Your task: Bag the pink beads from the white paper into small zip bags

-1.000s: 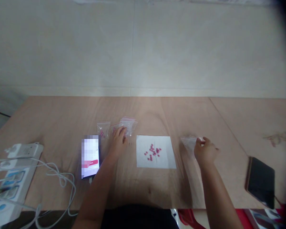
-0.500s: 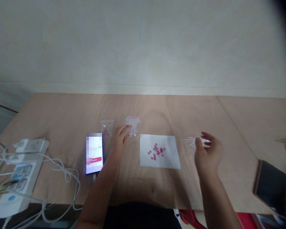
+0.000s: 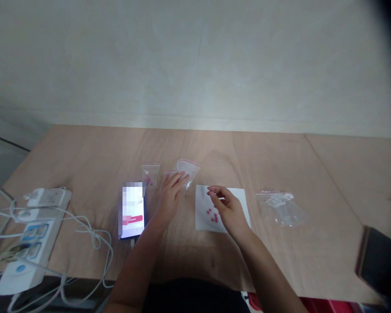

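Observation:
My left hand (image 3: 172,198) rests on the table with its fingers stretched over a small clear zip bag (image 3: 170,172), which they partly hide. Another clear zip bag (image 3: 189,167) lies just beyond the fingertips. To the left, a zip bag (image 3: 150,172) holds several pink pills. My right hand (image 3: 230,211) hovers above a white sheet of paper (image 3: 202,224), thumb and forefinger curled with their tips close but apart; nothing shows between them. Several small pink pills (image 3: 214,217) lie on the paper, some hidden under this hand.
A lit phone (image 3: 133,211) lies left of my left forearm. Further left are a white power strip (image 3: 41,234) and loose white cables (image 3: 91,228). More clear zip bags (image 3: 283,206) lie right of the paper. A dark flat object (image 3: 381,256) sits at the right edge.
My right hand has moved left from the clear bags to over the paper. A bag now shows under my left hand, which stays in nearly the same place. The view has shifted slightly.

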Demonstrator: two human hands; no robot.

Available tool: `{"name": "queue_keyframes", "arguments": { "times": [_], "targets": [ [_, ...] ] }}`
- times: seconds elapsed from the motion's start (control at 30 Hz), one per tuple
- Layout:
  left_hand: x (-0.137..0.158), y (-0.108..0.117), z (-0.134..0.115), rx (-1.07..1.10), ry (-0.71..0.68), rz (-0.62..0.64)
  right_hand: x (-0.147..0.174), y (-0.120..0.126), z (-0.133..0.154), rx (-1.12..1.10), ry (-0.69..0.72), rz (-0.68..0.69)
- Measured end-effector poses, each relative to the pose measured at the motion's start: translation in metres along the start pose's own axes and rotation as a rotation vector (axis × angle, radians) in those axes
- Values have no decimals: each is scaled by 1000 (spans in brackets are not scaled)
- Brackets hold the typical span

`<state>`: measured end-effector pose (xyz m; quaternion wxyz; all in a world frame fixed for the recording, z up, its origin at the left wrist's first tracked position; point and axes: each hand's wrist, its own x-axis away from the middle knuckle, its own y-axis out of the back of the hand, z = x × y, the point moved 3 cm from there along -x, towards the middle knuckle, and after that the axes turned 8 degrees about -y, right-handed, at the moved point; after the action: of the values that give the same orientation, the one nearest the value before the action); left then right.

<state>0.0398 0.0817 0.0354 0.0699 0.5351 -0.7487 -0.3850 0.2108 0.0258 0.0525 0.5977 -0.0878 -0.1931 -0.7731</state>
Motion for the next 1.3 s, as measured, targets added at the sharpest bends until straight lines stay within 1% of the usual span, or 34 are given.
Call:
{"name": "queue_keyframes", "arguments": {
  "times": [0.13, 0.2, 0.27, 0.33, 0.47, 0.6, 0.67, 0.7, 0.77, 0.83, 0.9, 0.97, 1.03, 1.13, 1.2, 1.3],
  "targets": [
    [1, -1, -5, -17, -37, 24, -8, -19, 8, -45, -4, 113],
    [4, -1, -9, -20, -61, 45, -11, -27, 11, -82, -35, 159],
    [7, -3, -12, -18, -86, 62, -13, -34, 13, -123, -63, 189],
    [11, -5, -17, -8, -117, 79, -14, -38, 16, -161, -58, 196],
    [17, -10, -31, 40, -174, 132, -13, -34, 16, -195, -30, 142],
    [23, -3, -48, 152, -187, 207, -7, -21, 8, -261, -12, 127],
    [27, 4, -53, 223, -153, 201, -2, -13, 1, -291, -42, 128],
    [30, 7, -54, 252, -112, 175, 2, -10, -3, -301, -65, 139],
    [35, 13, -52, 310, 8, 103, 10, -6, -9, -311, -103, 193],
    [41, 13, -48, 414, 151, 77, 19, -5, -13, -301, -110, 265],
    [47, 10, -46, 556, 275, 122, 27, -5, -17, -286, -103, 331],
    [52, 6, -49, 667, 361, 196, 34, -5, -21, -287, -102, 369],
    [55, 5, -53, 725, 407, 244, 39, -5, -25, -301, -110, 391],
    [59, 2, -58, 770, 427, 272, 44, -4, -29, -309, -123, 411],
    [60, 1, -57, 748, 425, 252, 45, -2, -30, -283, -112, 440],
    [57, 2, -52, 659, 400, 174, 45, 0, -29, -162, -65, 512]
  ]
}}
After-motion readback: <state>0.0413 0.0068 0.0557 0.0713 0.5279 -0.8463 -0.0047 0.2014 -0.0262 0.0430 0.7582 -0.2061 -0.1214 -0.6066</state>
